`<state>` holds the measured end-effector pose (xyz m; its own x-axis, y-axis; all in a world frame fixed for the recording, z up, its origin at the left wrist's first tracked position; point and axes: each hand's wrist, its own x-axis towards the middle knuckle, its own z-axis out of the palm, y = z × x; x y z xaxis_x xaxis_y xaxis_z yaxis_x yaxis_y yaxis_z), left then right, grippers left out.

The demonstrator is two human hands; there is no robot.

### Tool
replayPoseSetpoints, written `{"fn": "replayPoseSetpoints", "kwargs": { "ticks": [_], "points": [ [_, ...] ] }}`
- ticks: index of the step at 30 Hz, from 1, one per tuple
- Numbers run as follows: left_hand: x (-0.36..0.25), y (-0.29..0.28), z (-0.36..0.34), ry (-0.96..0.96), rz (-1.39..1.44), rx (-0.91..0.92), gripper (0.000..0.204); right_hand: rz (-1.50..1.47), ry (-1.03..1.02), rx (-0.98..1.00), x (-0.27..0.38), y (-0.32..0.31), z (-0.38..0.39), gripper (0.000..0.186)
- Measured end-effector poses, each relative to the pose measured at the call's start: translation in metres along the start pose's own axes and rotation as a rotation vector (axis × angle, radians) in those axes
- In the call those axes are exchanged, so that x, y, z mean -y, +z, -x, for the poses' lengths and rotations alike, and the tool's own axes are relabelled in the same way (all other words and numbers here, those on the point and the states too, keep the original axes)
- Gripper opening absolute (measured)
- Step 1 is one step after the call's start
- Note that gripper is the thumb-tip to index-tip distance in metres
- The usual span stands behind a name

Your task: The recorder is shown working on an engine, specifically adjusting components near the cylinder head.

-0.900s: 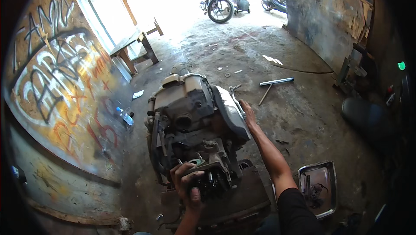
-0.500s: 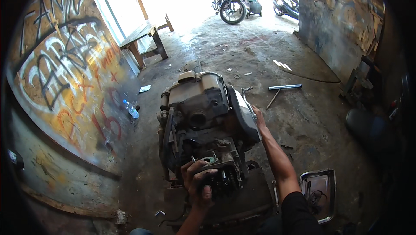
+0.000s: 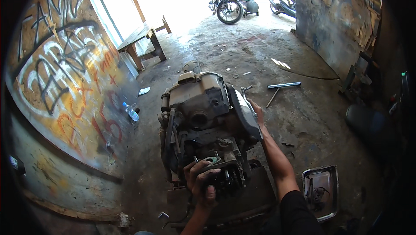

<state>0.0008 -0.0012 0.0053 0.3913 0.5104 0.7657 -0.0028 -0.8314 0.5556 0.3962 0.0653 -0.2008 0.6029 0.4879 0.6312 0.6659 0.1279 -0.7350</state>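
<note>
A dark, greasy scooter engine (image 3: 197, 105) rests in front of me on a dark low support (image 3: 255, 204). My left hand (image 3: 201, 181) grips the near end of the engine, at the cylinder head (image 3: 227, 161), beside a green gasket (image 3: 212, 160); its fingers are curled over the metal. My right hand (image 3: 255, 115) is on the outer edge of the silver side cover (image 3: 242, 111) at the engine's right, its fingertips partly hidden behind the cover.
Around me are graffiti-covered panels (image 3: 60, 83), a wooden bench (image 3: 143, 40), a water bottle (image 3: 131, 112), a T-handle tool (image 3: 284, 85), a metal tray with parts (image 3: 320, 170) and a dark seat-like object (image 3: 366, 126). Motorbikes (image 3: 225, 7) and a compressor (image 3: 249, 5) stand at the opening.
Between the first and middle frames the view shifted, so the engine and both hands appear farther right. Since then little has moved; both hands stay on the engine.
</note>
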Motion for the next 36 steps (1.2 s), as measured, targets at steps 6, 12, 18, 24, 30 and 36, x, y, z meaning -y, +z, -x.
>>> {"fn": "replayPoseSetpoints", "kwargs": {
  "ticks": [6, 12, 18, 24, 30, 36],
  "points": [
    [-0.004, -0.004, 0.000, -0.020, -0.004, 0.005, 0.050, 0.030, 0.047, 0.037, 0.050, -0.020, 0.003, 0.042],
    [-0.001, -0.005, -0.001, -0.011, 0.000, -0.003, 0.049, 0.153, 0.086, 0.125, 0.082, -0.047, 0.038, 0.049],
    [0.002, -0.003, -0.002, 0.003, 0.010, -0.019, 0.049, 0.131, 0.114, 0.172, 0.092, -0.055, 0.057, 0.046],
    [-0.002, -0.005, -0.002, -0.008, 0.006, 0.020, 0.052, 0.147, 0.115, 0.086, 0.106, -0.054, 0.071, 0.043],
    [-0.005, -0.011, -0.004, -0.002, 0.021, 0.064, 0.048, 0.090, 0.137, 0.035, 0.108, -0.054, 0.069, 0.043],
    [-0.016, -0.029, -0.019, -0.013, 0.012, 0.187, 0.033, 0.068, 0.217, 0.080, 0.099, -0.047, 0.063, 0.043]
  ]
}}
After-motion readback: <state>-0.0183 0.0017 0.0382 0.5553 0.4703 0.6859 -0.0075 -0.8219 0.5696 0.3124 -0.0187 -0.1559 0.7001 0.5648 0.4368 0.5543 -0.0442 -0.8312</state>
